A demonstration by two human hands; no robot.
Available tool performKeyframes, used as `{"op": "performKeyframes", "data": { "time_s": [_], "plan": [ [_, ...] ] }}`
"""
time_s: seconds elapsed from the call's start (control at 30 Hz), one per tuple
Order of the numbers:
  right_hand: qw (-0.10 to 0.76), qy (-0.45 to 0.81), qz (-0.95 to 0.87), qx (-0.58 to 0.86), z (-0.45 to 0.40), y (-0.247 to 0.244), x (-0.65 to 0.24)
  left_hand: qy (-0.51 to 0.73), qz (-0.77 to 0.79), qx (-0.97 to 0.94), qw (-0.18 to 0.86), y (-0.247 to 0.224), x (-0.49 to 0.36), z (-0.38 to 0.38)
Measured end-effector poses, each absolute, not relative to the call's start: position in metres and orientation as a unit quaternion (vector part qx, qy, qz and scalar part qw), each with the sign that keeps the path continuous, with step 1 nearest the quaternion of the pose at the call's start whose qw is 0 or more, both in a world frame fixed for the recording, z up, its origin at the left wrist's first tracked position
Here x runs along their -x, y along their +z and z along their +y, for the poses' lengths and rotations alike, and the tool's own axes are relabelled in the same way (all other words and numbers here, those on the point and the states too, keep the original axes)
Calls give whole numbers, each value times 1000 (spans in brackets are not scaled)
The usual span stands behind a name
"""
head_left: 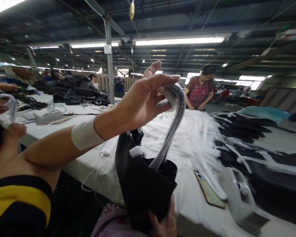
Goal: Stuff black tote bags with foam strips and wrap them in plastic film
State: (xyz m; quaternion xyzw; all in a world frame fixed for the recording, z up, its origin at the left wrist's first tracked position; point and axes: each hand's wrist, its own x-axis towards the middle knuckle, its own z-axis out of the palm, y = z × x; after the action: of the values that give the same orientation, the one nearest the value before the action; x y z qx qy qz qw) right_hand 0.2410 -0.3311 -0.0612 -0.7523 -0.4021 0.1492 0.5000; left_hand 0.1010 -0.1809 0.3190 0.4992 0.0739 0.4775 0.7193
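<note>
A black bag (140,184) stands upright at the table's edge, its mouth facing up. From its opening rises a wrapped handle (174,123), grey under clear or whitish wrapping, curving over at the top. My left hand (150,93) is raised above the bag with its fingers closed on the top of that handle, some fingers stretched out. Low down, my right hand (166,220) grips the bag's lower side; part of it is hidden. A white piece of wrapping (137,151) sticks out at the bag's rim.
White strips (187,131) are heaped on the table behind the bag. A phone (208,189) and a grey tape dispenser (242,197) lie to the right, near black bag pieces (269,171). A co-worker (199,89) stands across; another person's hands (14,130) show at left.
</note>
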Motion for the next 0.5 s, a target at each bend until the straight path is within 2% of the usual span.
{"op": "performKeyframes", "data": {
  "time_s": [0.2, 0.4, 0.5],
  "plan": [
    [490, 136, -403, 761, -307, -73, -264, 426, 71, -528, 732, 328, -110, -175],
    [541, 235, -409, 696, -293, -22, -309, 443, 84, -566, 690, 339, -158, -103],
    [514, 302, -360, 717, -288, -2, -338, 463, 114, -558, 679, 319, -196, -43]
  ]
}}
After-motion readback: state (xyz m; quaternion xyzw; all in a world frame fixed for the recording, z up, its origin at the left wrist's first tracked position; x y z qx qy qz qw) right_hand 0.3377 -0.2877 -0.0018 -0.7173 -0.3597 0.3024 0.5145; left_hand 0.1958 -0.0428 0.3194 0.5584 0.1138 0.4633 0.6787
